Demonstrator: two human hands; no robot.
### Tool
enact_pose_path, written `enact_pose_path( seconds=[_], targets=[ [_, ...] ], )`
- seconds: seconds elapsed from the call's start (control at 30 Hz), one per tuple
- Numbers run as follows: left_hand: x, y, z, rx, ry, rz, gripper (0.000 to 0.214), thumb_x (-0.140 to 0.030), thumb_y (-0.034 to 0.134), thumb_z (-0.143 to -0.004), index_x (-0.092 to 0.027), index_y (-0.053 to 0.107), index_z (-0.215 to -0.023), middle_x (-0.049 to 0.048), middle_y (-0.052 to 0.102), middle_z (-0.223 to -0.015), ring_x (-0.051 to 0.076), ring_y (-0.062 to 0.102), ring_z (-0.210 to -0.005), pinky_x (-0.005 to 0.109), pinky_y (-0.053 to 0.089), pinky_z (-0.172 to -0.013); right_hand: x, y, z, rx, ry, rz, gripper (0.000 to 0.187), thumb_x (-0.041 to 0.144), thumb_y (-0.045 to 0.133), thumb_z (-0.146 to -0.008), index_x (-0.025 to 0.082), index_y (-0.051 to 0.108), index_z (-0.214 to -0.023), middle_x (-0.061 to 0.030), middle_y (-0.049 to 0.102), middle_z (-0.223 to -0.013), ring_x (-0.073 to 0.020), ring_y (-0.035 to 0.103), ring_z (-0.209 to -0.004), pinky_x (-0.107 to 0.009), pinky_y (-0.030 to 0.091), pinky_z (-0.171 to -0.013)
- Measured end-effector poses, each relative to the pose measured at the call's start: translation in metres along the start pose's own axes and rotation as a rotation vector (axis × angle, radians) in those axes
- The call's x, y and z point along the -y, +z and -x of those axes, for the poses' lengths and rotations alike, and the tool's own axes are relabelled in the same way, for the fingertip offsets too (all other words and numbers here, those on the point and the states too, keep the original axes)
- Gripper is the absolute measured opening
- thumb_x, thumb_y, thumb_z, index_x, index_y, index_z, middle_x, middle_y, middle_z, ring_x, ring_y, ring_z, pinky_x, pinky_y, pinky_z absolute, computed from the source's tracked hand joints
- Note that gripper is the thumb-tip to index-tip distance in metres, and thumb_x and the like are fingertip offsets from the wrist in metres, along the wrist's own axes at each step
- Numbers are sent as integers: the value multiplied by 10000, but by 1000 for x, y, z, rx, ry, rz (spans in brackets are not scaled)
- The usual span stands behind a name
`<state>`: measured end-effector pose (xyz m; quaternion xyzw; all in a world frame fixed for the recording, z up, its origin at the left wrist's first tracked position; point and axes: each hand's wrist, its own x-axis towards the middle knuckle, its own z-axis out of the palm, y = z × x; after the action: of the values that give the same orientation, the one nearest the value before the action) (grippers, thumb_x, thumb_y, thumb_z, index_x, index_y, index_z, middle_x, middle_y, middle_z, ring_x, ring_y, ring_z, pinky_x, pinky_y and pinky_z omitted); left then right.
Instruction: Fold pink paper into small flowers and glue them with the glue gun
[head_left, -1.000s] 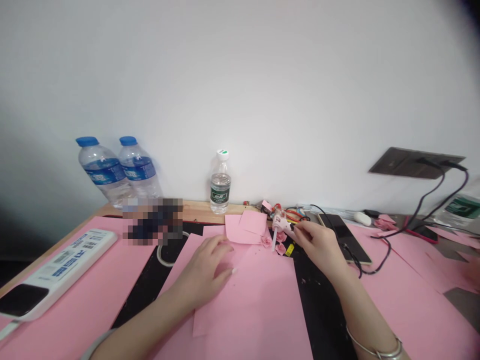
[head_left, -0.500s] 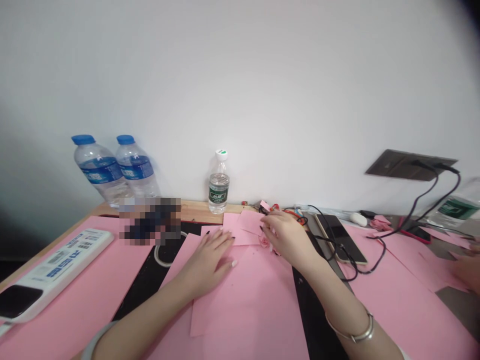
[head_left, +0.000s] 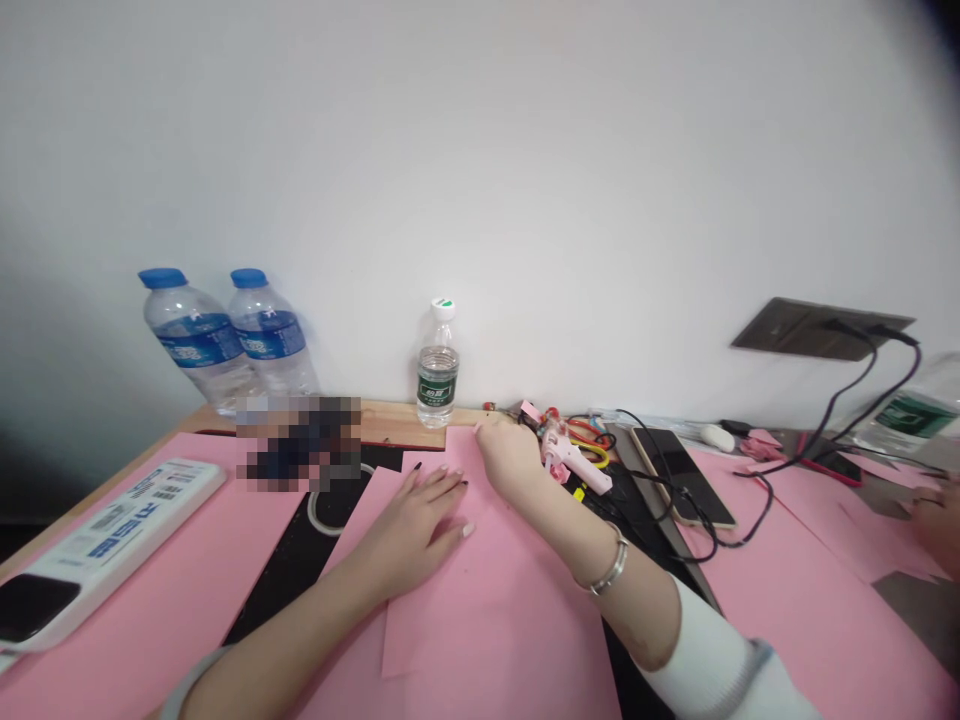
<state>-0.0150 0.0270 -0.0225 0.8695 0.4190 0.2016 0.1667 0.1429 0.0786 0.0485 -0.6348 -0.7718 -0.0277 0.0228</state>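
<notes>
My left hand (head_left: 420,530) lies flat with fingers stretched out on a stack of pink paper sheets (head_left: 495,590). My right hand (head_left: 510,460) is closed above the far end of the same sheets, its knuckles towards the wall. Its curled fingertips are hidden, so what they hold cannot be made out. A small pink sheet (head_left: 459,440) shows between the two hands. Just right of my right hand lies a pink glue gun (head_left: 576,464), beside a pink paper flower (head_left: 558,474) that is partly covered.
A small water bottle (head_left: 438,370) stands against the wall, with two blue-capped bottles (head_left: 199,335) further left. A white power bank (head_left: 112,550) lies at left. Black cables (head_left: 694,545) and a phone (head_left: 679,475) lie at right. Another person's hand (head_left: 937,520) reaches in at the right edge.
My right hand has moved left and closed over the far paper, uncovering the glue gun and some yellow and orange cords. My left hand has hardly moved.
</notes>
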Motion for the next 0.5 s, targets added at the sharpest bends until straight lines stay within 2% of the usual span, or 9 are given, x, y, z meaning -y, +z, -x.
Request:
enact_pose_path(
  seconds=[0.1,0.17,0.2,0.27,0.33,0.4,0.47,0.5],
  targets=[
    [-2,-1,1,-84,-57,137,498,-330,498,-908,-202,453,-1387,112,483,-1436,284,391,-1356,539,192,-1154,-7,-15,21,-105,-38,-167,332,39,432,-890,167,669,-1083,-118,724,-1019,-204,670,-958,-271,499,-793],
    [-6,-4,1,-151,-136,310,507,-340,481,-914,-204,428,-1400,108,469,-1448,281,370,-1369,520,220,-1150,-11,-19,38,-227,-106,-757,326,97,415,-903,185,672,-1084,-70,729,-952,-183,667,-876,-260,502,-767],
    [-10,-6,1,-176,-177,424,500,-346,472,-919,-204,428,-1396,108,478,-1442,277,377,-1366,503,257,-1139,-12,-19,46,-193,-106,-1008,293,149,434,-900,178,682,-1054,-54,726,-869,-182,661,-789,-263,509,-710],
    [-18,-11,1,-204,-208,706,501,-366,487,-914,-208,425,-1385,112,529,-1398,268,478,-1295,451,363,-1086,-15,-13,61,-124,13,-1335,223,284,525,-869,142,692,-904,-26,663,-657,-167,602,-604,-251,479,-571],
    [-26,-16,1,-241,-217,929,456,-391,529,-891,-209,495,-1308,105,609,-1300,267,573,-1183,409,457,-993,-16,-3,73,-107,100,-1464,237,372,611,-812,143,654,-772,3,585,-572,-140,530,-529,-238,432,-515],
    [-31,-20,0,-292,-249,1039,371,-392,563,-865,-195,570,-1179,89,673,-1162,248,632,-1046,364,504,-890,-18,8,81,-146,167,-1526,275,419,653,-774,158,599,-707,24,525,-545,-116,458,-493,-226,375,-482],
    [-32,-21,1,-269,-309,1024,224,-387,598,-831,-178,636,-904,40,701,-885,203,647,-836,301,511,-753,-18,16,86,-180,201,-1508,319,451,675,-751,166,562,-665,41,465,-531,-97,384,-477,-217,306,-456],
    [-32,-20,1,-250,-344,996,220,-388,608,-814,-175,612,-761,8,658,-739,175,616,-719,270,489,-669,-18,19,89,-193,208,-1498,357,474,678,-741,176,519,-624,56,413,-508,-88,333,-462,-213,263,-441]
  ],
)
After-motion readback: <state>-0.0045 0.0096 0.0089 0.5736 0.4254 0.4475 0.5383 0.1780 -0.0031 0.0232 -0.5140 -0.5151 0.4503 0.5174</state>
